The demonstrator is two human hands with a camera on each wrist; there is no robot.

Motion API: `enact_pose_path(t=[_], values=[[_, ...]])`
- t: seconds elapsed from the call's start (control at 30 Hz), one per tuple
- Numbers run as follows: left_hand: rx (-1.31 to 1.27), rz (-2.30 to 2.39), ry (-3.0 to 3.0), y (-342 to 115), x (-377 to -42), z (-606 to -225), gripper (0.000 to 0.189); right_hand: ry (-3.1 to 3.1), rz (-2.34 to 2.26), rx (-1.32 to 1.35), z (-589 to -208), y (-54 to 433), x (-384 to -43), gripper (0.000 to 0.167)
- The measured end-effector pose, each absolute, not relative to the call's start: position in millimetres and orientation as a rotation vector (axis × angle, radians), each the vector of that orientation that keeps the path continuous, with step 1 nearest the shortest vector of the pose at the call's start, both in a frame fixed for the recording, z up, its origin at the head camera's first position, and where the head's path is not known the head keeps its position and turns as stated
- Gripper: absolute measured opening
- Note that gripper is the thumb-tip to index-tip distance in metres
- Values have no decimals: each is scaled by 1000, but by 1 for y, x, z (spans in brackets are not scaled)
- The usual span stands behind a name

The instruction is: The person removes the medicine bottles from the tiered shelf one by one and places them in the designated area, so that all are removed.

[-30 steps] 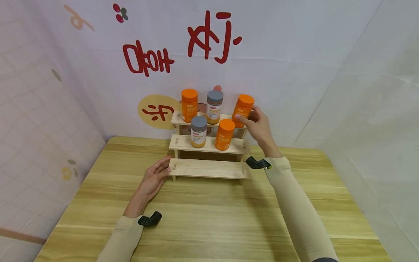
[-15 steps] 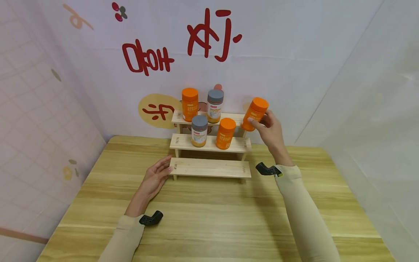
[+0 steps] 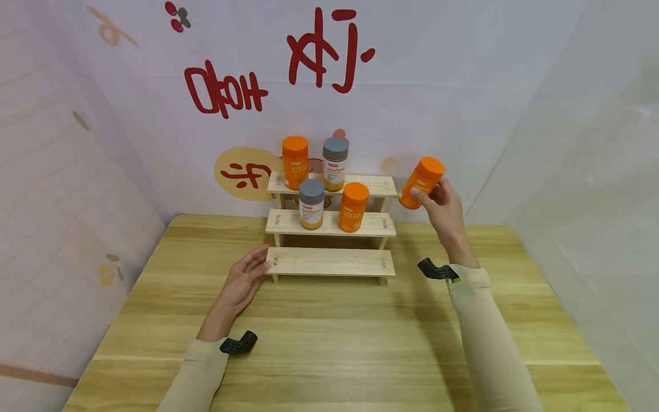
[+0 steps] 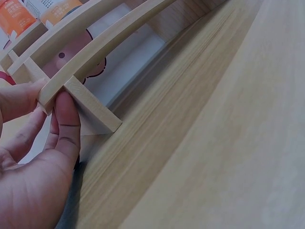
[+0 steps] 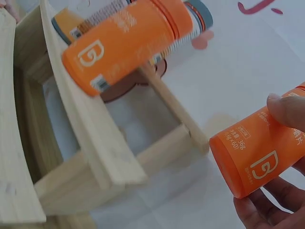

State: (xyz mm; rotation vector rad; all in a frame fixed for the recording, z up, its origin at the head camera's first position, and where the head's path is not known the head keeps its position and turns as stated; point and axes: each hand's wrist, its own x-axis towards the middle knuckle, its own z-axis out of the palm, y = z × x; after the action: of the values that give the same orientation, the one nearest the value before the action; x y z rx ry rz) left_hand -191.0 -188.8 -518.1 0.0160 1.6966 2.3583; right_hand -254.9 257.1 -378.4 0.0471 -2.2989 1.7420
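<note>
My right hand (image 3: 447, 213) holds an orange bottle (image 3: 422, 182) in the air, tilted, just right of the top step of a three-step wooden rack (image 3: 329, 261). In the right wrist view the thumb lies over this orange bottle (image 5: 262, 143) with fingers beneath it. At the rack's lower left corner, my left hand (image 3: 241, 283) pinches the end of the bottom board, thumb on top and fingers under, as the left wrist view shows with the board (image 4: 95, 52). An orange bottle (image 3: 295, 163) and a grey-capped bottle (image 3: 335, 165) stand on the top step.
On the middle step stand another grey-capped bottle (image 3: 311, 204) and another orange bottle (image 3: 353, 207). The rack rests on a wood-grain table (image 3: 329, 343), close to a white printed backdrop (image 3: 437, 74) behind it.
The right hand has lifted the orange bottle off the right end of the top step and carried it rightward. My left hand stays at the rack's corner.
</note>
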Motion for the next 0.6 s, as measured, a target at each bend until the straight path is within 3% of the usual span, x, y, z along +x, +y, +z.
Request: enact_pose_path(t=[0.6], values=[[77, 2371, 1667, -190, -191, -517, 69, -2394, 1718, -65, -439, 298, -259, 58]])
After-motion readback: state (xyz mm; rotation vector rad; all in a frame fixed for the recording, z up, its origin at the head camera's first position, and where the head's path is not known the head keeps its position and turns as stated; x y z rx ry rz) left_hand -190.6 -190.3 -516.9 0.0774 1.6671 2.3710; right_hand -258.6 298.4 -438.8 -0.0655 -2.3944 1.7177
